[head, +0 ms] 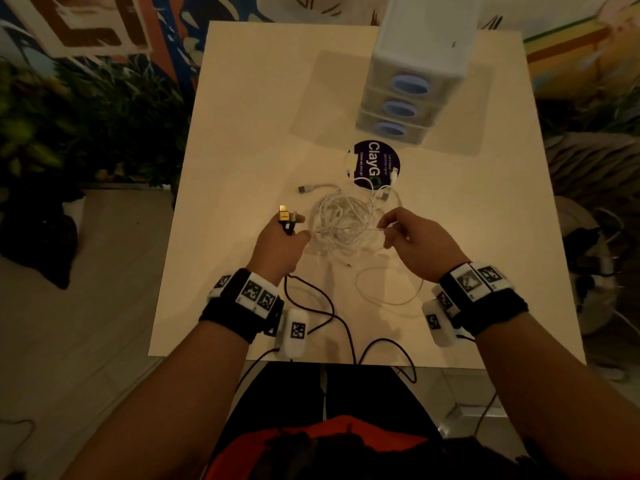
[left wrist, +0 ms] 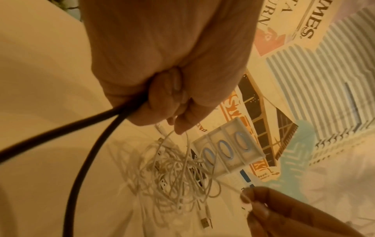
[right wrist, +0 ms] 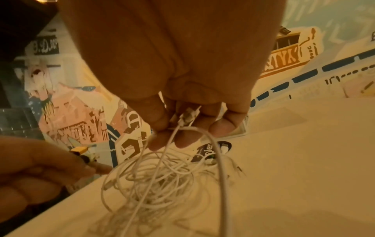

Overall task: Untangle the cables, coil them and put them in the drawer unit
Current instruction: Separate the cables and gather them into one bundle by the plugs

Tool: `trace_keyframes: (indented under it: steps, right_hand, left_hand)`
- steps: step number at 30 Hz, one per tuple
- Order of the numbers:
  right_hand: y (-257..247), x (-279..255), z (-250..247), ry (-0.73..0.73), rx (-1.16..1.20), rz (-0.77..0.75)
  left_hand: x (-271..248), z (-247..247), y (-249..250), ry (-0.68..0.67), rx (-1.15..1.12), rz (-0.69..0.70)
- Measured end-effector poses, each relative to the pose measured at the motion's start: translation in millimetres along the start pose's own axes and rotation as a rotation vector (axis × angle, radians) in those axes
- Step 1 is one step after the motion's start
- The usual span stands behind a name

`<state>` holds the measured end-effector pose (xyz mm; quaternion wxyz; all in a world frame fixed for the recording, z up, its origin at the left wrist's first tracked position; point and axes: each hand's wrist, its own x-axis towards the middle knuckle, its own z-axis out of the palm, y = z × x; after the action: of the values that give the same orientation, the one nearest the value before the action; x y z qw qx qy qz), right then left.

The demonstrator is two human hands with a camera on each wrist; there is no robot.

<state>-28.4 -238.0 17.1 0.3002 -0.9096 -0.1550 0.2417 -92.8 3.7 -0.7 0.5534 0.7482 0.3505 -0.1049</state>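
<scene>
Head view: white tangle [head: 346,223] mid-table [head: 242,133], drawer unit [head: 412,84] behind, all drawers closed. Left hand [head: 282,242] grips black cable [head: 311,306] — kept clear of knot. Right hand [head: 415,240] pinches white strand [right wrist: 178,128] plus plug, likely to tease one cable free.

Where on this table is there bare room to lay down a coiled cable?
The left strip of the table, from the far edge down beside the white cable tangle, is bare. So is the right side, between the drawer unit and the right hand. The middle is crowded: tangle, round purple sticker, and black cable along the near edge.
</scene>
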Motion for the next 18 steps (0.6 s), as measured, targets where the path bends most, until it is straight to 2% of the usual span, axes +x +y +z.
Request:
trace_keyframes:
  steps: [4,7,12,18]
  right_hand:
    - [8.6,-1.4,6.0,-0.12,-0.138,0.098]
    - [7.7,0.0,9.4,-0.155,-0.157,0.129]
    - [5.8,12.6,16.6,-0.173,-0.129,0.104]
    - [2.1,22.8,41.7,-0.176,-0.038,-0.013]
  left_hand:
    - [18.7,9.7,-2.6,-0.155,-0.01,-0.093]
    - [23.3,16.5,-5.6,-0.235,0.133,-0.078]
    - [28.9,21.6,-11.4,-0.198,0.263,0.11]
    - [34.2,23.5,-15.0,-0.155,0.188,0.124]
